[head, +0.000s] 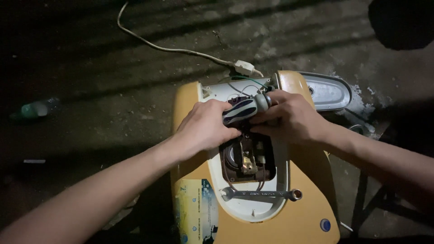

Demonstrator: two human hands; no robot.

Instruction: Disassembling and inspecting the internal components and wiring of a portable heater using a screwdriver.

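Observation:
A yellow and white appliance (307,212) lies on the floor with its white panel open, showing a brown cavity (246,158) with wires and brass parts. My left hand (205,126) is closed over the upper part of the cavity. My right hand (289,117) grips a screwdriver with a blue, white and grey handle (242,110), held across both hands above the cavity; its tip is hidden. A metal spanner (260,194) lies across the white panel below the cavity.
A white power cord (176,49) with a plug block (244,67) runs over the dark concrete floor behind the appliance. A grey cover (327,91) lies at the right. A green bottle (34,110) lies at the left. A dark stand (375,199) is at lower right.

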